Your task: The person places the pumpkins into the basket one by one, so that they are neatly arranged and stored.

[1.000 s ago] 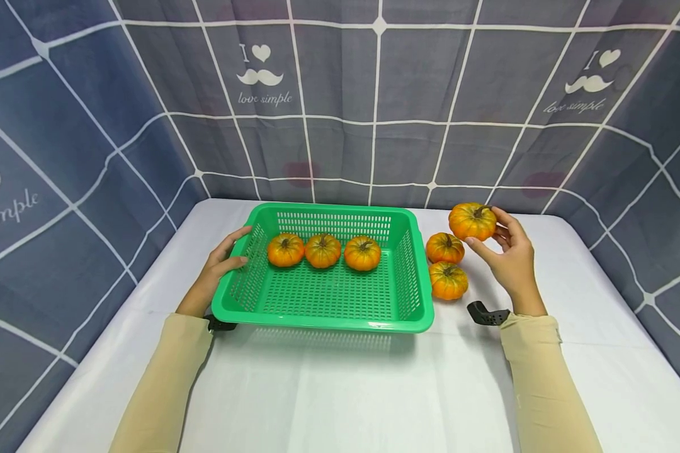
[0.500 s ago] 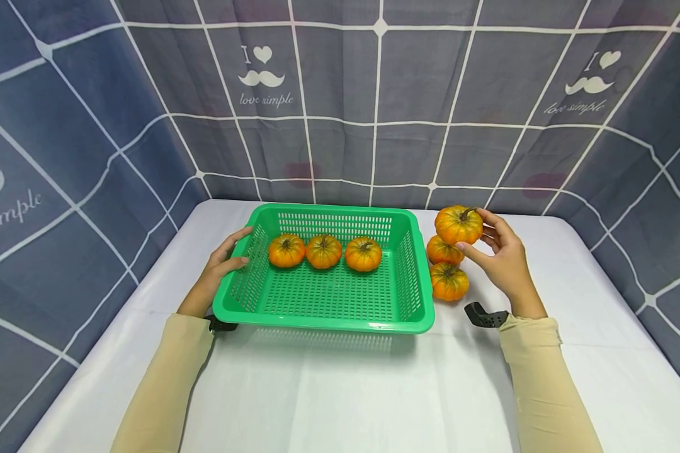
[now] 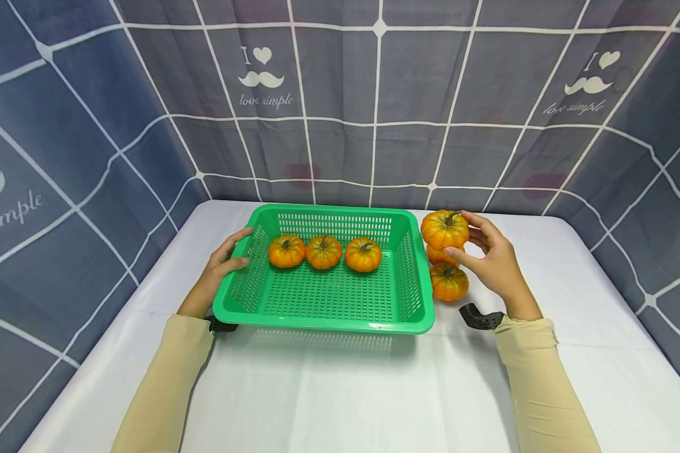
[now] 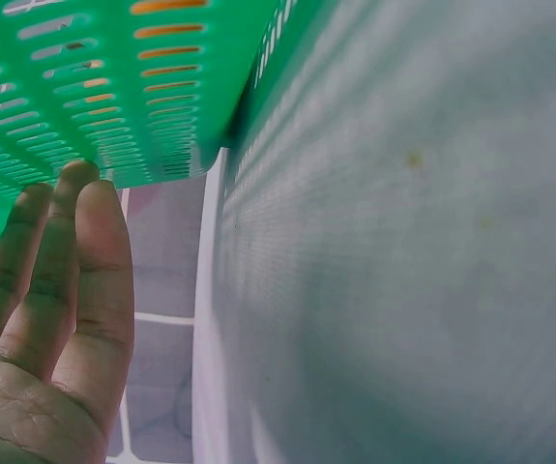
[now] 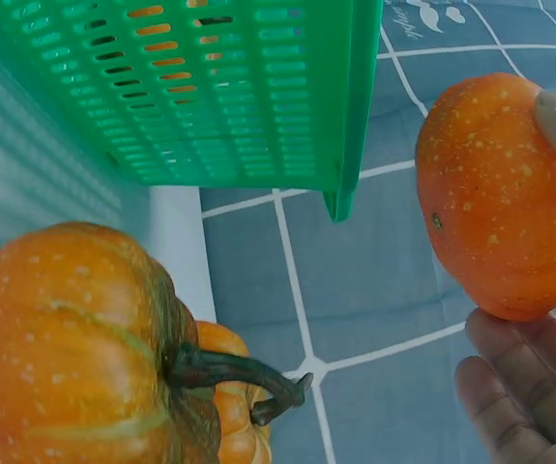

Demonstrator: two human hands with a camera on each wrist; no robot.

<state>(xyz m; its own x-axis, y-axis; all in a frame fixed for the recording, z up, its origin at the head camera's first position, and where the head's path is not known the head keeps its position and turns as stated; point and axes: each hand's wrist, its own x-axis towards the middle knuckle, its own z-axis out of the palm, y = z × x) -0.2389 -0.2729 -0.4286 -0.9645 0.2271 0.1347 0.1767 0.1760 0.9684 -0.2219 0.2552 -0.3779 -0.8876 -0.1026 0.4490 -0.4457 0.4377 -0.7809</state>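
Observation:
My right hand holds a small orange pumpkin by its right side, thumb in front and fingers behind. The pumpkin is raised off the table, just beyond the basket's right rim. In the right wrist view its orange underside shows between thumb and fingers. Two more pumpkins lie beside the basket: a near one and another partly hidden by the held one. My left hand holds the left rim of the green plastic basket, its thumb over the rim; several fingers reach the outer wall.
Inside the basket, three pumpkins stand in a row: left, middle and right. A white cloth covers the table. Grey checked curtain closes off the back and both sides.
My right hand has carried its pumpkin left and slightly downward toward the basket, now covering part of a pumpkin on the table. My left hand and the basket have stayed in place.

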